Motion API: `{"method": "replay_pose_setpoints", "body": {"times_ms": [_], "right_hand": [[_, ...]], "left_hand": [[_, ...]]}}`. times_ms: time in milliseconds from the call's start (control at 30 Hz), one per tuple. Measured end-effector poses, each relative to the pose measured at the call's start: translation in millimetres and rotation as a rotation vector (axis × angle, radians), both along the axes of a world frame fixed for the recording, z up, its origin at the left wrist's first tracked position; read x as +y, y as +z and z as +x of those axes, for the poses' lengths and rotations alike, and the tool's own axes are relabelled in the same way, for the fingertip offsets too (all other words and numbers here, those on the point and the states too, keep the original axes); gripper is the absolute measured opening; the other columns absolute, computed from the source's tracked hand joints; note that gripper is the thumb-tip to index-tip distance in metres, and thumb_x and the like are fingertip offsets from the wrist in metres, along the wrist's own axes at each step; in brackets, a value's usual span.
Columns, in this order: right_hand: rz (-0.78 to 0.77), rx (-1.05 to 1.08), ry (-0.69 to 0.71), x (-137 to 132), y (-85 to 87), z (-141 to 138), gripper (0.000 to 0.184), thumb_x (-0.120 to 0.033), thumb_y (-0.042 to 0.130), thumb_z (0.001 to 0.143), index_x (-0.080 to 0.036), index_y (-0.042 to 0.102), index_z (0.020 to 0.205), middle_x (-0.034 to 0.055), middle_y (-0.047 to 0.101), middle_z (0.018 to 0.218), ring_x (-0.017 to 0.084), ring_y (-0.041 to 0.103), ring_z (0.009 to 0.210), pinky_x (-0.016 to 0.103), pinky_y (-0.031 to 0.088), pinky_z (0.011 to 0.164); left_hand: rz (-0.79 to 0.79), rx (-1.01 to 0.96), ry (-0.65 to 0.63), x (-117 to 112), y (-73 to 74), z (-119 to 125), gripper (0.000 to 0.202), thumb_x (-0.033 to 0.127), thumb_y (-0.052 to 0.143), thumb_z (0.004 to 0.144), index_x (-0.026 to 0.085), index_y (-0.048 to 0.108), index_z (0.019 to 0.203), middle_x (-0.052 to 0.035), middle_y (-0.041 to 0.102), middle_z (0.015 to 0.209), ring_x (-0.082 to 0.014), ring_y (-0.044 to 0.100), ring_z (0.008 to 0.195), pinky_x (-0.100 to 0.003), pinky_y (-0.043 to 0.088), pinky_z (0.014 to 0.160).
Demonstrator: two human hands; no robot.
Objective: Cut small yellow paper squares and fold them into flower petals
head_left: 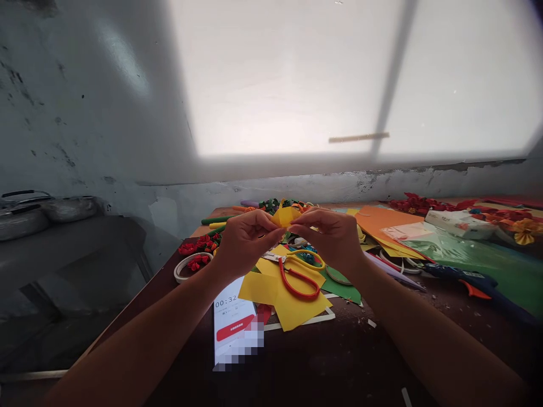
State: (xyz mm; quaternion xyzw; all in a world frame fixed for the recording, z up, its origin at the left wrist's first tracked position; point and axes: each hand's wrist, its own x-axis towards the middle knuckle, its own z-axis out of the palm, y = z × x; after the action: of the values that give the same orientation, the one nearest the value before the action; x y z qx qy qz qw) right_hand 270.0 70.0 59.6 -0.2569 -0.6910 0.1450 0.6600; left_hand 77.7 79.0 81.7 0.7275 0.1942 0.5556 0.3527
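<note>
One dark table, crowded across far half! Orange sheet lying at right, beyond blue glue gun. Two hands raised over middle: left hand pinching yellow paper, thumb against fingers; right hand pinching same paper from other side. Yellow sheets below, lit phone just beside, showing 00:32. Red-and-yellow scissors resting on sheets. White ring near left edge. Smallest: small yellow paper piece, up between both hands' fingertips!
</note>
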Motion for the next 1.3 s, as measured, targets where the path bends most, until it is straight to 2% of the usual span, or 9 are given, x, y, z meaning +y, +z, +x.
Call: {"method": "replay_pose_setpoints", "body": {"times_ms": [133,367,700,867,1033,1167,1200,1233,1300], "right_hand": [[-0.125,0.104,0.085,1,-0.1,-5,0.014,-0.033,0.088,0.074,-0.022,0.08,0.08,0.0047,0.077,0.081,0.019,0.071,0.074,0.033,0.06,0.067],[-0.307,0.248,0.123,3,2.0,-10,0.031,-0.04,0.096,0.058,-0.019,0.074,0.067,0.0043,0.077,0.073,0.018,0.071,0.064,0.031,0.06,0.061],[-0.34,0.246,0.081,2,3.8,-13,0.035,-0.046,0.094,0.059,-0.018,0.075,0.069,0.0046,0.074,0.064,0.017,0.068,0.057,0.029,0.055,0.052],[-0.36,0.271,0.105,4,2.4,-14,0.039,-0.045,0.096,0.057,-0.019,0.07,0.07,0.0033,0.074,0.065,0.017,0.069,0.057,0.029,0.057,0.055],[-0.407,0.282,0.201,10,1.3,-6,0.052,-0.042,0.095,0.061,-0.023,0.061,0.097,-0.0042,0.071,0.064,0.016,0.069,0.058,0.03,0.058,0.061],[-0.352,-0.015,0.21,10,3.2,4,0.079,-0.034,0.093,0.066,-0.025,0.058,0.137,-0.0022,0.07,0.085,0.015,0.067,0.076,0.028,0.055,0.07],[-0.33,-0.094,0.179,10,3.6,6,0.078,-0.033,0.091,0.068,-0.024,0.06,0.139,-0.0005,0.07,0.091,0.015,0.065,0.079,0.027,0.053,0.07],[-0.316,-0.153,0.142,11,3.8,7,0.069,-0.034,0.088,0.071,-0.023,0.065,0.135,0.0011,0.07,0.094,0.014,0.063,0.08,0.026,0.051,0.069],[-0.325,-0.191,0.081,12,3.1,6,0.039,-0.039,0.08,0.08,-0.017,0.078,0.112,0.0029,0.069,0.088,0.013,0.057,0.073,0.026,0.046,0.063]], "left_hand": [[-0.038,-0.025,0.068,-1,-1.8,2,0.031,0.033,0.09,0.07,0.014,0.066,0.068,-0.0029,0.067,0.078,-0.0114,0.064,0.063,-0.023,0.056,0.056],[-0.118,-0.034,0.099,-5,-1.0,4,0.032,0.036,0.092,0.067,0.013,0.068,0.069,-0.0019,0.068,0.07,-0.0113,0.063,0.059,-0.022,0.053,0.054],[-0.258,-0.047,0.091,-4,0.6,7,0.034,0.036,0.092,0.065,0.014,0.068,0.07,-0.0023,0.068,0.062,-0.0123,0.062,0.056,-0.024,0.052,0.054],[-0.302,-0.088,0.086,1,-2.7,9,0.037,0.036,0.092,0.065,0.014,0.062,0.07,-0.0018,0.069,0.063,-0.0124,0.064,0.058,-0.024,0.054,0.057],[-0.299,-0.128,0.032,6,-3.9,5,0.051,0.031,0.093,0.064,0.02,0.054,0.095,0.0056,0.068,0.067,-0.0122,0.065,0.057,-0.024,0.055,0.056],[-0.309,-0.01,-0.033,12,-3.0,0,0.07,0.027,0.092,0.066,0.019,0.051,0.123,0.0082,0.064,0.067,-0.0107,0.063,0.06,-0.021,0.054,0.059],[-0.319,0.023,-0.056,13,-3.0,-2,0.076,0.026,0.091,0.067,0.019,0.049,0.13,0.0085,0.063,0.068,-0.0104,0.062,0.061,-0.021,0.054,0.06],[-0.326,0.051,-0.075,14,-3.2,-3,0.082,0.025,0.091,0.067,0.019,0.047,0.135,0.0085,0.063,0.069,-0.0103,0.062,0.061,-0.021,0.054,0.061],[-0.326,0.081,-0.096,16,-4.0,-4,0.088,0.026,0.091,0.067,0.02,0.045,0.141,0.0078,0.063,0.07,-0.0103,0.062,0.062,-0.022,0.054,0.062]]}}
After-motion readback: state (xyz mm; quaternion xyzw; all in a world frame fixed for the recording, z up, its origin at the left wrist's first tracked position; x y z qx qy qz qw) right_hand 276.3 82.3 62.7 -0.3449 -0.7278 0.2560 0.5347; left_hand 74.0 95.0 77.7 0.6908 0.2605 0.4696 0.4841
